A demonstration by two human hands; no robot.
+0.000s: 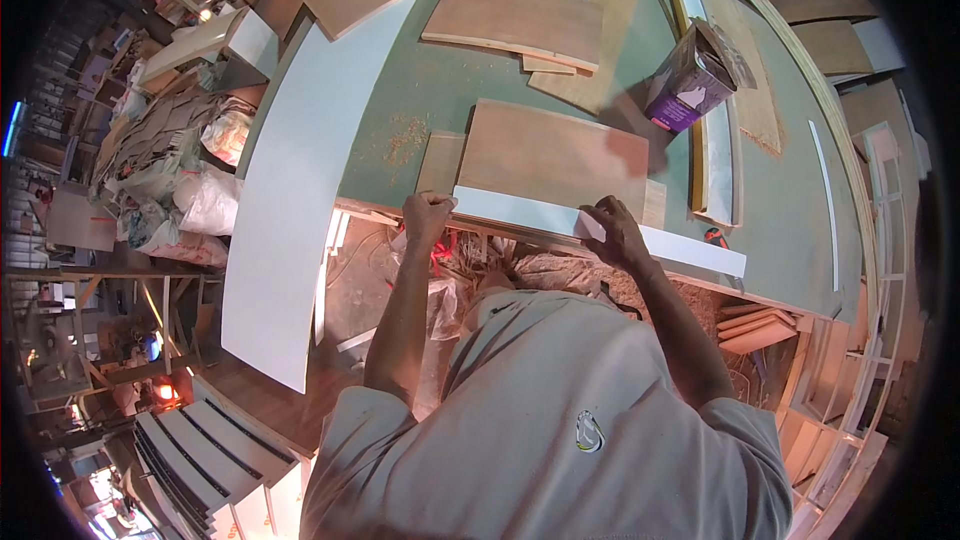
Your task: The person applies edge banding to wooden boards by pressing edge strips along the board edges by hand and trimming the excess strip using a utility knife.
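Observation:
A long white strip (515, 208) runs along the near edge of a brown wooden panel (560, 155) on the workbench. At its left end my left hand (428, 215) is closed, thumb and fingertips pinched on the strip's corner. Farther right, my right hand (618, 236) grips the strip from above, fingers bent over it and thumb against its face. Past that hand the strip continues to the right, over the bench's front edge. Beneath the panel, pale wooden pieces (440, 162) stick out at both sides.
Another brown panel (515, 22) lies farther back on the green bench top (400, 90). A purple box (690, 80) stands at the right, near a red-and-black tool (716, 238). Sawdust (407, 138) is scattered left of the panel. A long white board (290, 210) spans the left side.

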